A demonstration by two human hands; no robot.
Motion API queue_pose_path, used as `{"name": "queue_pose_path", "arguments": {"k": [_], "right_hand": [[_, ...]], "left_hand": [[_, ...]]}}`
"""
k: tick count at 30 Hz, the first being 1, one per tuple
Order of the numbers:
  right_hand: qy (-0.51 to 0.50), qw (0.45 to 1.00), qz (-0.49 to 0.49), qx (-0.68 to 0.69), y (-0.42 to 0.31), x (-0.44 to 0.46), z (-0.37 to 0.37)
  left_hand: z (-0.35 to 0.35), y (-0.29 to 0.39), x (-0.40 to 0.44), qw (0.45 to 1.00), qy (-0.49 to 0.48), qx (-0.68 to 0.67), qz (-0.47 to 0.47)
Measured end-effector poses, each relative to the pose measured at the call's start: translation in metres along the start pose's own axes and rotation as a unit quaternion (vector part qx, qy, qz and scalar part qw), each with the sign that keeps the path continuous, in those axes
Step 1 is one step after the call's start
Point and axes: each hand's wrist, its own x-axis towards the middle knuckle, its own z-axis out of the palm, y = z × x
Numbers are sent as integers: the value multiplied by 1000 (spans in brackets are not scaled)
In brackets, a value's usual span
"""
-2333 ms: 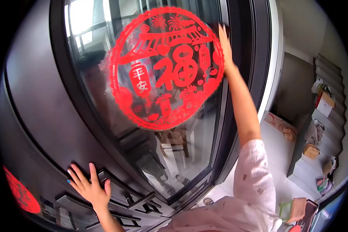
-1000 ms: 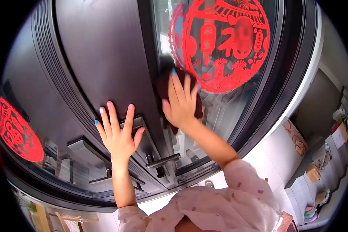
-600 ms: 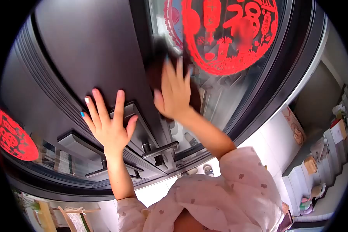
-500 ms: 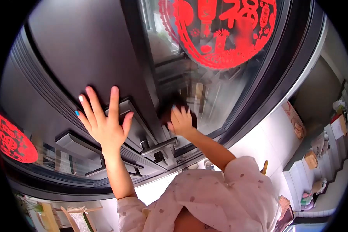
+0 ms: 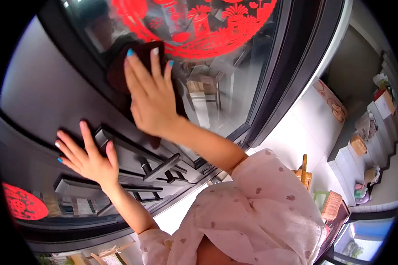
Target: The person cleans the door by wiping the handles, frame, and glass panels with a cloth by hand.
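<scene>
My right hand [image 5: 152, 97] presses a dark brown cloth [image 5: 119, 73] against the door's glass pane [image 5: 234, 92], just below a round red paper-cut decoration [image 5: 199, 46]. Its fingers are stretched over the cloth, and part of the cloth hangs below the palm. Lower down on the left, my left hand [image 5: 90, 161] lies flat and open on the dark door panel [image 5: 44, 88], fingers spread, holding nothing. Beside it is a long black handle plate [image 5: 128, 145] with a lever handle [image 5: 162, 168].
A second door leaf carries another red decoration [image 5: 24, 203] and its own handle [image 5: 82, 184]. At right, grey steps [image 5: 340, 165] bear bags and boxes. A wooden chair [image 5: 303, 176] and a woven basket [image 5: 331, 205] stand behind my right side on white tiles.
My right hand has moved up and left across the glass with the cloth. My left hand still rests on the door and appears lower and farther left as the view has shifted.
</scene>
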Motion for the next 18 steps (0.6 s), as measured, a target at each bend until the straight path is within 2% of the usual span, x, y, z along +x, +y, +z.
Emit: {"name": "queue_pose_path", "arguments": {"k": [2,5,6,7,8,9,11,15,17,18], "right_hand": [[-30,999,8,-9,-6,-15,-5],[-36,998,-4,-55,14,-78,14],[-100,992,33,-63,26,-96,13],[-158,977,117,-84,42,-104,11],[-89,978,171,-78,63,-98,1],[27,978,188,-91,92,-93,-3],[187,969,150,-56,150,-65,-31],[287,933,199,-87,272,-26,-87],[244,954,130,-118,283,-25,-104],[248,953,142,-95,283,-31,-100]], "left_hand": [[2,0,0,1000,0,1,6],[3,10,-4,999,5,-16,-49],[5,15,-7,998,7,-19,-64],[8,17,-12,998,18,-11,-66],[10,17,-14,997,31,-7,-64],[13,17,-15,997,43,-3,-64],[12,21,-12,996,55,-8,-67],[15,20,-12,996,70,-16,-56],[15,19,-13,995,73,-16,-60],[15,19,-13,996,67,-16,-59]]}}
